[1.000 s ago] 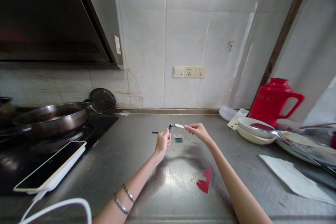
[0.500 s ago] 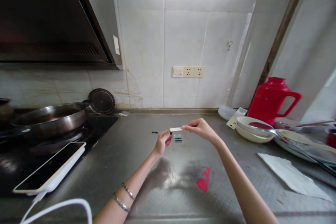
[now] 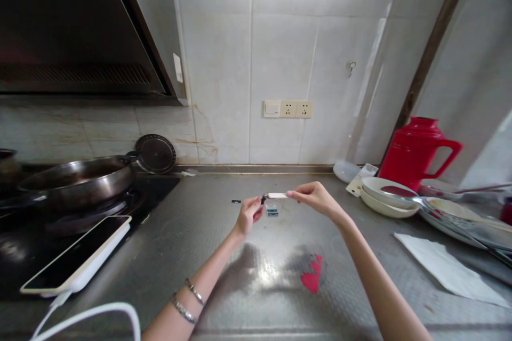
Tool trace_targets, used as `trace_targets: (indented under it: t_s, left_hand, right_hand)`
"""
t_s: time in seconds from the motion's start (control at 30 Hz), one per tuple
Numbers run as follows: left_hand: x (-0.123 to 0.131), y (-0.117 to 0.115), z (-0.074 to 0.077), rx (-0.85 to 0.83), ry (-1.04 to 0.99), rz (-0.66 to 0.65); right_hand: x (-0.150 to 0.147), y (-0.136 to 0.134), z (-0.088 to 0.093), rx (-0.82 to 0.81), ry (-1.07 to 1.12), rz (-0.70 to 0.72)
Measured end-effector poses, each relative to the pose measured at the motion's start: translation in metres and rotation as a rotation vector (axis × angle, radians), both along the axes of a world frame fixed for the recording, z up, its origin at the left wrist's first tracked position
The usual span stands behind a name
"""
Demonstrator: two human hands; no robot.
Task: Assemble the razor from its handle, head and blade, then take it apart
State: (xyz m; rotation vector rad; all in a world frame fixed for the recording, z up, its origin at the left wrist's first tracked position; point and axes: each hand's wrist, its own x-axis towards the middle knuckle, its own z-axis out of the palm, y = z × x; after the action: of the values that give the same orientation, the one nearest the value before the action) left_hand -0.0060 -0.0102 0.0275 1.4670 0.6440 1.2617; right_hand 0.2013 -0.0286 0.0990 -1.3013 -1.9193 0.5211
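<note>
- Just changed: the white strip [image 3: 277,195] is held a little farther right than half a second ago, so more of the dark piece [image 3: 263,199] is exposed beside it.
- Meaning, as judged: the two ends are being worked against each other above the counter [image 3: 192,234]; whether they are joined, touching or just apart cannot be told.
- Left hand [image 3: 248,216]: dark piece pinched between thumb and fingers.
- Right hand [image 3: 314,198]: strip gripped by its right end in the fingertips, held roughly level.
- Counter, near the hands: a small dark strip [image 3: 236,201] is laid to the left; a small packet [image 3: 272,212] sits just below the white strip in view, contents too small to read. A ragged red patch [image 3: 312,277] is seen nearer the body.
- Room: tiled wall [image 3: 224,64] behind, fitted with a socket panel [image 3: 288,109]. Pan [image 3: 80,181] and phone [image 3: 76,253] are placed at left; bowls [image 3: 390,208], red jug [image 3: 416,149] and white paper [image 3: 448,269] at right.
</note>
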Motion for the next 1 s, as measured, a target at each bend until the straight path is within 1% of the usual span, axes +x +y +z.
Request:
trace_targets:
  t_s: [0.13,0.27,0.33,0.4,0.5,0.6,0.7,0.8,0.9,1.0]
  left_hand:
    - [-0.001,-0.001,0.001,-0.003,0.014,0.006]
    - [0.000,-0.002,-0.001,-0.005,0.029,0.000]
    - [-0.001,-0.001,0.000,-0.013,-0.016,0.000]
    - [-0.004,0.003,0.004,-0.041,-0.125,0.011]
    - [-0.011,0.010,0.010,-0.092,-0.293,0.050]
    - [-0.015,0.017,0.011,-0.167,-0.311,0.064]
    - [-0.015,0.020,0.007,-0.249,-0.295,0.048]
    - [-0.015,0.023,0.004,-0.317,-0.299,0.050]
    - [-0.017,0.027,0.002,-0.365,-0.308,0.076]
    - [-0.020,0.032,0.001,-0.392,-0.301,0.099]
  right_hand:
    - [0.011,-0.002,0.000,-0.002,-0.004,-0.029]
    - [0.004,-0.004,0.003,0.015,0.010,0.005]
    - [0.003,-0.002,0.000,0.021,0.001,0.003]
    - [0.010,0.003,-0.008,0.009,-0.017,-0.042]
    - [0.027,0.013,-0.029,-0.021,0.001,-0.145]
    - [0.035,0.022,-0.050,-0.030,0.060,-0.174]
    - [0.023,0.025,-0.063,-0.044,0.125,-0.167]
    - [0.001,0.023,-0.064,-0.079,0.136,-0.167]
    - [-0.021,0.018,-0.058,-0.098,-0.036,-0.202]
    - [-0.042,0.014,-0.056,-0.100,-0.315,-0.344]
